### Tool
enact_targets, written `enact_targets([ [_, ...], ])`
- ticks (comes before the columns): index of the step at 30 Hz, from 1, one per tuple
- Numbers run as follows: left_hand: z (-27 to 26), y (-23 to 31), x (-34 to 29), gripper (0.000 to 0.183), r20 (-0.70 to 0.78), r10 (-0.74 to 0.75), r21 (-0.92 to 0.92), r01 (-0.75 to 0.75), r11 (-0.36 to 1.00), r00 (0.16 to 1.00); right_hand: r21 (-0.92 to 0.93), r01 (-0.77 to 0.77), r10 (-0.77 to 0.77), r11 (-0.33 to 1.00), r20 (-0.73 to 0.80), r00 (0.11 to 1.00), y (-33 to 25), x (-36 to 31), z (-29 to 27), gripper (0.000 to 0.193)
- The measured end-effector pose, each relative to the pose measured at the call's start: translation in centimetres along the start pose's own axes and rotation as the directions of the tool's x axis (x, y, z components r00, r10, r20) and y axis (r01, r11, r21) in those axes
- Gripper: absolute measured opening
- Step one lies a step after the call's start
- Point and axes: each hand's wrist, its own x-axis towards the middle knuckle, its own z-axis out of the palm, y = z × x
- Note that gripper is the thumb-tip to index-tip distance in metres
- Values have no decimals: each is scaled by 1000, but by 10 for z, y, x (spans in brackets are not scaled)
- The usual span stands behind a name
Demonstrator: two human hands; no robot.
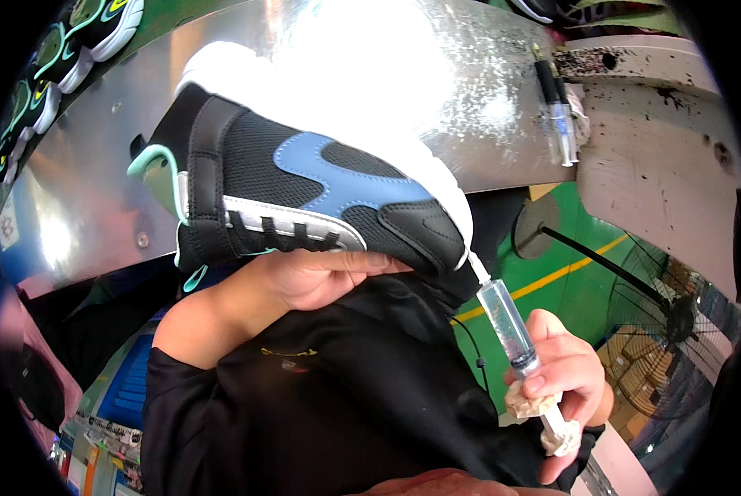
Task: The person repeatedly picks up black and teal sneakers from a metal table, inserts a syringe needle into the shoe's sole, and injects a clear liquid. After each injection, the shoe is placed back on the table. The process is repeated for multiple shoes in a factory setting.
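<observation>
A black sneaker with a blue side patch, mint trim and a white sole lies tilted on its side in front of me, its sole toward the metal table. My left hand grips it from below near the laces and toe; some of its fingers are hidden behind the shoe. In my right hand is a clear syringe with liquid in its barrel and whitish wrapping around its flange and plunger end. The syringe's narrow tip meets the sneaker at the toe, along the seam between upper and sole.
A shiny metal table spans the far side, with pens at its right. Several similar sneakers line the far left. A paint-spotted pale machine part stands right, above a fan and green floor.
</observation>
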Motion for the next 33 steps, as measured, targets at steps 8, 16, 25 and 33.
enact_targets([
  [8,8,4,26,32,67,22,-5,-22,1000,998,-272,141,-176,952,-107,979,15,1,17,71],
  [16,11,4,29,34,32,91,-32,-90,995,995,-626,243,-349,741,-49,936,34,18,40,55],
  [25,34,9,34,29,-78,82,-26,-84,996,994,-747,260,-403,612,-11,915,56,18,46,48],
  [33,16,5,18,39,-20,63,-106,-65,992,998,-793,277,-530,542,-66,846,53,6,45,61],
])
